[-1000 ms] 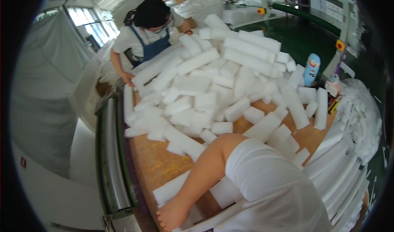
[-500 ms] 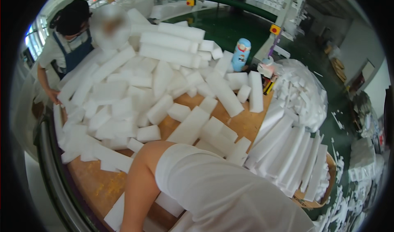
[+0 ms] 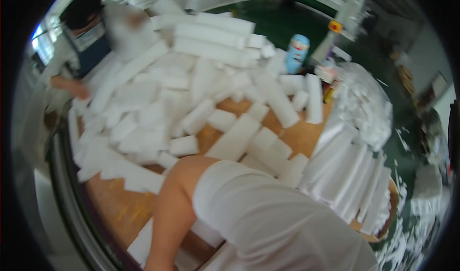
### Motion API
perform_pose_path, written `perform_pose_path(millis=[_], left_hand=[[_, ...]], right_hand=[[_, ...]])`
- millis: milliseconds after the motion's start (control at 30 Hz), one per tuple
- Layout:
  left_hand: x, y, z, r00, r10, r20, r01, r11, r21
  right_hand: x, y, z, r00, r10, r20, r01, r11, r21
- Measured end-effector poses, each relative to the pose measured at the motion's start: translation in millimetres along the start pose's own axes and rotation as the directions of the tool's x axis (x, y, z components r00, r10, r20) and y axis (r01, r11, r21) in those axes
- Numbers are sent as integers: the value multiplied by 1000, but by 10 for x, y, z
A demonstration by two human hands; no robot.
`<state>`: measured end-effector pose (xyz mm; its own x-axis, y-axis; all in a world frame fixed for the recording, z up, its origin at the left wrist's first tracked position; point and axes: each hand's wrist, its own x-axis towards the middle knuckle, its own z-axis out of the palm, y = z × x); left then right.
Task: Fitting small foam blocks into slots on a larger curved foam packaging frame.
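One of my arms, in a white sleeve, reaches across the near part of the table. Its elbow is bent and the bare forearm runs down out of the picture at the lower edge. Both of my hands are out of sight. Right beyond the elbow lies a big heap of white foam blocks, with a long foam block close by. More white foam pieces lie beside and partly behind the forearm.
A co-worker's hand is at the heap's left side. A dark rail edges the brown tabletop. A blue bottle stands at the back. Right are a plastic bag of foam scraps and a carton with foam strips.
The whole view has shifted, so the table and heap appear farther right and slightly higher. The co-worker's hand has lifted a little along the heap. My arm keeps about the same bend.
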<state>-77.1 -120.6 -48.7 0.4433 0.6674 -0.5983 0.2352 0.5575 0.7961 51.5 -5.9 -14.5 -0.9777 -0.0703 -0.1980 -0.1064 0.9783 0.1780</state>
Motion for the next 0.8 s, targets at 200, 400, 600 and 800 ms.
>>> perform_pose_path(millis=[200, 400, 600, 800], left_hand=[[-667, 182, 378, 916, 71, -394, -155, 971, -183], [-665, 393, 383, 936, 18, -351, -88, 979, -184], [-599, 234, 236, 970, 59, -237, -98, 982, -159], [-582, 239, 228, 971, 87, -222, -111, 989, -100]], right_hand=[[-54, -217, 278, 863, 197, -466, -95, 967, 235], [-138, -317, 288, 845, 246, -474, -146, 960, 238], [-238, -265, 232, 861, 247, -444, -168, 963, 209], [-252, -260, 240, 863, 252, -438, -177, 963, 205]])
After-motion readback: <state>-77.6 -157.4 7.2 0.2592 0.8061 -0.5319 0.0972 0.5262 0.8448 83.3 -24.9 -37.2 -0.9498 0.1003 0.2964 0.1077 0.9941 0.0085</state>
